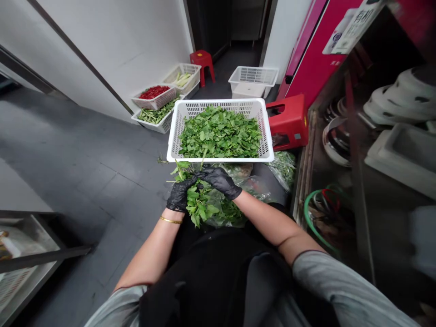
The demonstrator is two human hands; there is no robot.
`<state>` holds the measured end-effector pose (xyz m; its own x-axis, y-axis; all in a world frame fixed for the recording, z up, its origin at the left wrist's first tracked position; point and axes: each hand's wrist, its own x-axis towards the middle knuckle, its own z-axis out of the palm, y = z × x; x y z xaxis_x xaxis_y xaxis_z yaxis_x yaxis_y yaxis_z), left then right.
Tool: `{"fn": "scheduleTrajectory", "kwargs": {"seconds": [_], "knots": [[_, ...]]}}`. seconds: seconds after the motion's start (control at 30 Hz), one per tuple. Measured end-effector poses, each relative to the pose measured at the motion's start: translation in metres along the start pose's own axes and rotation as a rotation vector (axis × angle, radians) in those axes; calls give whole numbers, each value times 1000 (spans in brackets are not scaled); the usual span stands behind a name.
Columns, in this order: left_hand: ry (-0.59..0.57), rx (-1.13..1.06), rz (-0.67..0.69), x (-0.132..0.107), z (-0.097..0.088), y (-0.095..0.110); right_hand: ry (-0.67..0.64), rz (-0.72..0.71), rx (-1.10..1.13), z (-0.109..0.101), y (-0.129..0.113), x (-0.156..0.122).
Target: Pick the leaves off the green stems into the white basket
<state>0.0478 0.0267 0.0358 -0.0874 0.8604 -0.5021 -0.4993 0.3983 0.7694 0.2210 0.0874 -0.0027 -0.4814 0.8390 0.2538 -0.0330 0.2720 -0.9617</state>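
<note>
My left hand (180, 194), in a black glove, is closed around a bunch of leafy greens (200, 206), with stems and leaves sticking out on both sides. My right hand (220, 178), gloved alike, reaches in from the right, its fingers pinched on stems at the top of the bunch. Just beyond both hands stands a white plastic basket (173, 131) with a heap of picked green leaves (220, 131) in it. Below my right wrist, a clear plastic bag (252, 188) with more greens lies partly hidden by my arm.
Left of the basket sit crates of red chillies (153, 92), green beans (155, 115) and pale vegetables (183, 79). A red stool (293, 122) lies at right, another red stool (202, 59) stands behind. White baskets (254, 77) are farther back. Metal shelving (361, 190) with dishes lines the right side.
</note>
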Motion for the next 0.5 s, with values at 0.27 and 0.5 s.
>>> {"fn": "scheduleTrajectory", "kwargs": {"seconds": [0.27, 0.5], "knots": [[-64, 99, 130, -18, -24, 11, -412, -16, -707, 2, -24, 6], [2, -280, 98, -17, -39, 9, 36, -21, -256, 32, -20, -3]]}}
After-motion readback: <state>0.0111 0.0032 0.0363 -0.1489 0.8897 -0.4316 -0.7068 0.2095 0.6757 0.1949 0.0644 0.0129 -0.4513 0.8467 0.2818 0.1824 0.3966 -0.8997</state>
